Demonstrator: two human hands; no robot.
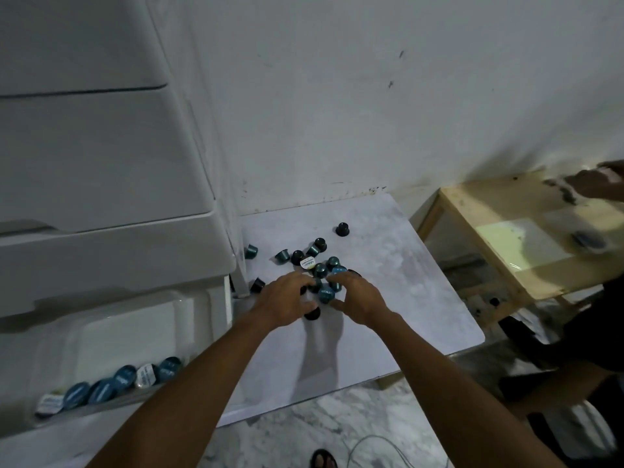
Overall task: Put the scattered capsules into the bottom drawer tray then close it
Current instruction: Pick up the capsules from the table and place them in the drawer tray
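Observation:
Several teal and black capsules [317, 246] lie scattered on a small white table [398, 298]. A lone black capsule [342, 229] sits further back. My left hand [282, 300] and my right hand [359, 298] meet over the near part of the pile, fingers curled around a cluster of capsules; a teal capsule [326, 294] shows between them and a black one [312, 314] under my left thumb. The bottom drawer tray [135, 329] stands pulled out at the left, with a row of capsules [101, 390] along its front edge.
The white drawer unit [101, 146] rises at the left against the wall. A wooden table [489, 211] stands to the right, with another person's hand [591, 182] over it. A cable [371, 447] lies on the marble floor.

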